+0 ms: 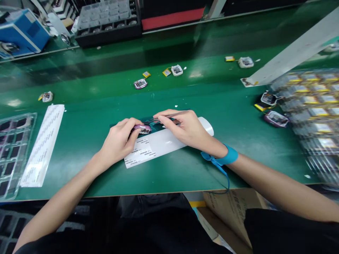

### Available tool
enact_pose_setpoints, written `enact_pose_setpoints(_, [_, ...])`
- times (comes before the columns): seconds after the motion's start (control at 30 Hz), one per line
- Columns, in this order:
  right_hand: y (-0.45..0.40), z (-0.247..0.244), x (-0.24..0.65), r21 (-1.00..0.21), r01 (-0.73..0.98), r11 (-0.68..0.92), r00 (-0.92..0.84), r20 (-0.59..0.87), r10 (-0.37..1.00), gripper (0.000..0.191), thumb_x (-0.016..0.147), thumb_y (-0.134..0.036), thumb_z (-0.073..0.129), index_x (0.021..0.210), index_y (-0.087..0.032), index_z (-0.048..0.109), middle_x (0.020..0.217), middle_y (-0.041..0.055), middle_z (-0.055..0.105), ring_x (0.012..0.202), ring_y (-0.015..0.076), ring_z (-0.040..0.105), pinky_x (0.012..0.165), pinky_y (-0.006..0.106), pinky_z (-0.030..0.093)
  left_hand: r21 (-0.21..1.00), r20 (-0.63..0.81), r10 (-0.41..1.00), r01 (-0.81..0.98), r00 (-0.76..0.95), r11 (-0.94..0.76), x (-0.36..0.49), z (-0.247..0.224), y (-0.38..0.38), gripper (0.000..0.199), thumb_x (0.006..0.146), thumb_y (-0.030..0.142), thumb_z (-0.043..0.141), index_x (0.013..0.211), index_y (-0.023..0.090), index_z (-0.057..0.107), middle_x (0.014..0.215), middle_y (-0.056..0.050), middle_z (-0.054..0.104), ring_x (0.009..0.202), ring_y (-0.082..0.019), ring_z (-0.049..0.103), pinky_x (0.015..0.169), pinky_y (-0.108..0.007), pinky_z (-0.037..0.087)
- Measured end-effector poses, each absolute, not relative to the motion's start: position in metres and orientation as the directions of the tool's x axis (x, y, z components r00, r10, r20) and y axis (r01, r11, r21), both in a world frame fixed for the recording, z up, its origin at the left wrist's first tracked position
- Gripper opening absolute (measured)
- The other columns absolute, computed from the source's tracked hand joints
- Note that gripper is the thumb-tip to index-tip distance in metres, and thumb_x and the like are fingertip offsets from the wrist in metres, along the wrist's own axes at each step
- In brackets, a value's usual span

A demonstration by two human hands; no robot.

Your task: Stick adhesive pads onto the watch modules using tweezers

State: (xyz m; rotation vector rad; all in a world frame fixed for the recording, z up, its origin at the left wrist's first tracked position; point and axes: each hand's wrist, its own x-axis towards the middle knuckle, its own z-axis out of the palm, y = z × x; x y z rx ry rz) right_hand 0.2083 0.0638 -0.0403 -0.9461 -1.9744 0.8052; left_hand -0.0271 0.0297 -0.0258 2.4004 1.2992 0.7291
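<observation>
My left hand (120, 139) is closed on a small purple device (143, 129) whose open side shows electronics. In my right hand (182, 127) are metal tweezers (176, 114), their tips pointing left toward the device. A white sticker strip (159, 144) with printed labels lies on the green table beneath my hands, its far end curled up beside my right hand. A blue band (230, 155) with a cord circles my right wrist. What the tweezer tips hold, if anything, is too small to tell.
Opened devices with yellow batteries lie behind (177, 70) and at right (276, 119). A second strip (43, 144) and a clear tray (16, 151) are at left. Stacked battery trays (315, 116) and a slanted white post (291, 46) stand right; a black tray (108, 33) sits at the back.
</observation>
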Motion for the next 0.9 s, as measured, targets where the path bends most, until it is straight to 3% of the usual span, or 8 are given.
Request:
enact_pose_setpoints(0.17, [0.070,-0.037,0.211,-0.789,0.340,0.511,-0.465,0.331,0.821,0.036,0.103,-0.031,0.053,0.076,-0.020,0.075,0.111,0.0054,0.079,0.101,0.0244,0.076,0.081,0.036,0.058,0.508,0.306,0.830,0.657,0.467,-0.557,-0.029,-0.030,0.030,0.021,0.104,0.020,0.049,0.113,0.013,0.067,0.109,-0.012,0.077,0.097,-0.022,0.073,0.082,-0.033,0.056])
enact_pose_setpoints(0.3, [0.072,-0.036,0.215,-0.768,0.340,0.543,-0.491,0.347,0.799,0.040,0.103,-0.032,0.053,0.071,-0.021,0.073,0.110,0.0051,0.080,0.102,0.0250,0.076,0.084,0.038,0.058,0.511,0.298,0.818,0.642,0.492,-0.572,-0.030,-0.032,0.031,0.021,0.106,0.021,0.048,0.117,0.015,0.065,0.114,-0.011,0.076,0.104,-0.021,0.073,0.088,-0.034,0.057])
enact_pose_setpoints(0.5, [0.074,-0.048,0.212,-0.676,0.354,0.646,-0.539,0.417,0.732,0.029,0.103,-0.023,0.054,0.090,-0.017,0.079,0.110,0.0067,0.080,0.097,0.0222,0.076,0.086,0.034,0.059,0.544,0.188,0.787,0.605,0.587,-0.581,-0.030,-0.026,0.035,0.022,0.106,0.021,0.045,0.112,0.019,0.066,0.123,-0.010,0.074,0.118,-0.023,0.067,0.100,-0.039,0.056])
enact_pose_setpoints(0.63, [0.077,-0.056,0.207,-0.484,0.440,0.756,-0.551,0.519,0.653,0.028,0.104,-0.017,0.052,0.113,-0.016,0.078,0.105,0.0089,0.080,0.088,0.0222,0.074,0.078,0.036,0.059,0.539,0.135,0.786,0.621,0.604,-0.570,-0.030,-0.025,0.040,0.024,0.105,0.022,0.044,0.111,0.020,0.067,0.124,-0.011,0.073,0.119,-0.026,0.066,0.101,-0.046,0.055])
enact_pose_setpoints(0.77, [0.079,-0.048,0.209,-0.439,0.437,0.785,-0.459,0.642,0.615,0.026,0.104,-0.017,0.054,0.118,-0.018,0.076,0.108,0.0068,0.080,0.085,0.0184,0.073,0.075,0.033,0.059,0.505,0.224,0.742,0.575,0.632,-0.643,-0.029,-0.021,0.037,0.021,0.102,0.018,0.050,0.106,0.023,0.070,0.120,-0.007,0.076,0.119,-0.027,0.067,0.118,-0.058,0.039])
enact_pose_setpoints(0.83, [0.077,-0.039,0.213,-0.433,0.410,0.803,-0.403,0.703,0.586,0.025,0.104,-0.016,0.055,0.119,-0.020,0.075,0.110,0.0050,0.080,0.085,0.0173,0.073,0.076,0.033,0.060,0.599,0.344,0.765,0.500,0.544,-0.625,-0.028,-0.016,0.033,0.018,0.101,0.018,0.053,0.104,0.025,0.070,0.113,-0.005,0.078,0.116,-0.025,0.070,0.123,-0.058,0.033])
enact_pose_setpoints(0.9, [0.071,-0.031,0.217,-0.386,0.402,0.830,-0.360,0.767,0.531,0.028,0.102,-0.013,0.057,0.122,-0.023,0.074,0.113,0.0043,0.079,0.087,0.0177,0.074,0.077,0.035,0.062,0.800,0.411,0.868,0.347,0.278,-0.489,-0.027,-0.010,0.032,0.012,0.102,0.023,0.056,0.107,0.025,0.067,0.106,-0.004,0.079,0.103,-0.021,0.074,0.114,-0.049,0.047])
